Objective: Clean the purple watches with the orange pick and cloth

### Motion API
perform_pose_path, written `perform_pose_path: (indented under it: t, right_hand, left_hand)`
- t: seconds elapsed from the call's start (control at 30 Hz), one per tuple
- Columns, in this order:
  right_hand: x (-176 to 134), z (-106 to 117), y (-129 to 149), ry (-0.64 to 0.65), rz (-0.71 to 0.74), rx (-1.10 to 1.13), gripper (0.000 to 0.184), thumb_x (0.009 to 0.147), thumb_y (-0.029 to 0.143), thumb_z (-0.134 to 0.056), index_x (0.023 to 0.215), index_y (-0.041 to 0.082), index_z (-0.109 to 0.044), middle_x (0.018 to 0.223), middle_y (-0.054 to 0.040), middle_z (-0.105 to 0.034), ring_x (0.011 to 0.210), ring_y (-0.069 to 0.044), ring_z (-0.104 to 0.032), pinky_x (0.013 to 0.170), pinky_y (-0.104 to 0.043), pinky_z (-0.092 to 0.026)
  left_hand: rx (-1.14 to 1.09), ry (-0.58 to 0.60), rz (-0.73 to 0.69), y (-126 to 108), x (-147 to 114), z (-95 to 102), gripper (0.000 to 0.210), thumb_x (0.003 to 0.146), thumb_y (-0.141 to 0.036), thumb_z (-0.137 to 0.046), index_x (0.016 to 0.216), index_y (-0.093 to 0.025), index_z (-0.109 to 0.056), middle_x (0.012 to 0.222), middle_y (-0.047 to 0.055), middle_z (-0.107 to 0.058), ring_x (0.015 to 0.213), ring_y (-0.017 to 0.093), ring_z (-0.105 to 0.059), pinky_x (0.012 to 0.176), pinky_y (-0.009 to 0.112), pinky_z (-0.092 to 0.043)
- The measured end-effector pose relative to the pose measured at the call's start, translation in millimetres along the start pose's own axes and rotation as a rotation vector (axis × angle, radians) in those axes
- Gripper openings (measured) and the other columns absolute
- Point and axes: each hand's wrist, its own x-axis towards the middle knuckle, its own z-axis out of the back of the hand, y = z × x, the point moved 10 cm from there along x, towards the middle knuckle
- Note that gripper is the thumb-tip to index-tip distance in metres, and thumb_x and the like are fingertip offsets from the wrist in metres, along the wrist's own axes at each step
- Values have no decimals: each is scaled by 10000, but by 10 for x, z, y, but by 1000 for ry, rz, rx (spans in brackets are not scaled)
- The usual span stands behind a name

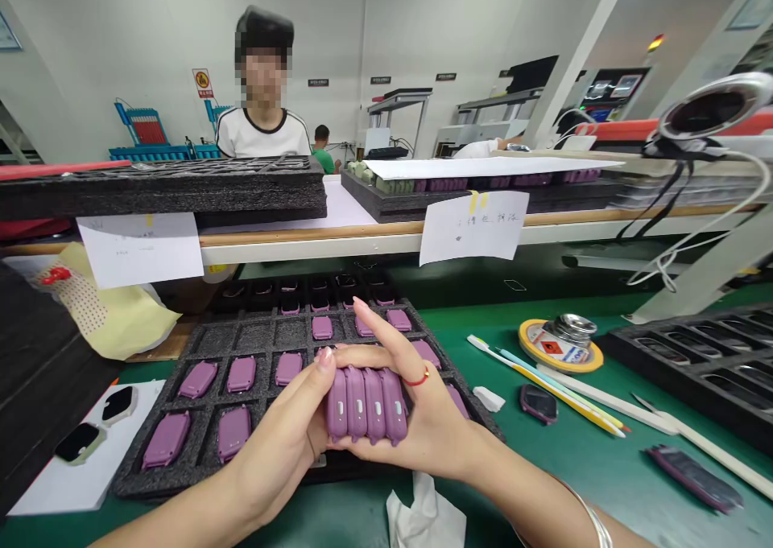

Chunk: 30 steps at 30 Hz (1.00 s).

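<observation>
Between my hands, above a black foam tray [235, 337], is a row of several purple watch cases [367, 405], standing side by side with their narrow edges facing me. My left hand [283, 427] grips the row from the left, thumb on the top near corner. On the other side, my right hand [438, 419] supports it from beneath and the right, its index finger pointing up and away. More purple watch cases [167, 439] lie singly in the tray's compartments; some compartments at the back left hold nothing. My forearms and hands hide part of the tray.
To the right are a toothbrush [543, 383], a yellow-rimmed round tin [561, 347], loose watch pieces [694, 477] and another foam tray [706, 355]. White tissue [426, 512] lies in front. Two watches [80, 443] rest at left. A shelf [314, 249] crosses ahead; a person [264, 125] is beyond.
</observation>
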Motion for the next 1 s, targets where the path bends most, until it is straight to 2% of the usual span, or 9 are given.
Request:
perform_pose_path:
  t: [0.1,0.27,0.33,0.5,0.67,0.8,0.87,0.93,1.0]
  right_hand:
    - [6,-29,4,-2,25,-4,1103,778,164,-817,1624,333,-130,1280,-43,-725,1176,-216,-706,1145,-397,-479]
    - [4,-74,-26,5,42,53,903,908,434,-717,1621,328,-174,1272,-58,-737,1224,-241,-685,1173,-478,-449]
    - [3,-75,-30,8,44,61,928,891,453,-737,1619,352,-171,1274,-46,-736,1213,-230,-691,1193,-476,-424]
    - [4,-59,-20,12,43,26,1004,844,308,-803,1620,352,-167,1272,-39,-737,1186,-233,-706,1213,-482,-398]
    - [4,-96,34,53,70,-1,932,915,378,-724,1630,340,-127,1262,-60,-732,1246,-242,-669,1174,-480,-450]
    - [33,-59,7,127,13,-19,1216,759,525,-843,1635,355,-17,1471,-106,-584,1403,-281,-530,1200,-494,-400]
    - [82,125,-79,52,-76,58,1221,730,684,-778,1633,357,-26,1482,-113,-569,1393,-288,-538,1182,-498,-418]
    - [116,405,-221,-126,-202,152,983,873,731,-582,1628,344,-83,1344,-99,-674,1306,-260,-616,1135,-485,-472]
    - [86,632,-390,-300,-360,216,740,989,662,-426,1598,300,-213,1149,-89,-757,1160,-241,-702,1039,-456,-553]
  left_hand:
    - [67,-21,-58,-8,38,18,579,748,-675,-757,1073,-201,-696,1020,59,-734,900,199,-676,756,276,-542]
    - [308,-59,-134,6,84,60,730,533,-320,-972,1159,-220,-611,1162,73,-696,1093,303,-675,913,391,-567]
    - [356,-46,-151,4,84,52,725,526,-294,-968,1149,-213,-606,1203,78,-666,1130,311,-662,937,402,-567]
    - [315,0,-104,29,76,23,785,536,-252,-962,1213,-230,-566,1240,71,-644,1155,300,-659,957,398,-568]
    - [309,17,-158,-47,96,13,717,560,-297,-956,1181,-215,-607,1255,86,-658,1175,318,-648,965,403,-559]
    - [280,-22,-137,28,126,84,692,554,-320,-964,1143,-201,-621,1157,105,-722,1089,337,-693,946,450,-561]
    - [292,-23,-144,58,127,92,655,561,-320,-963,1115,-206,-632,1141,111,-739,1078,341,-701,979,473,-538]
    - [308,-37,-152,70,119,104,657,560,-326,-964,1118,-221,-632,1164,115,-743,1092,345,-701,1001,482,-520]
    - [327,-53,-148,71,106,109,672,565,-322,-962,1137,-231,-624,1176,114,-746,1095,347,-706,996,477,-520]
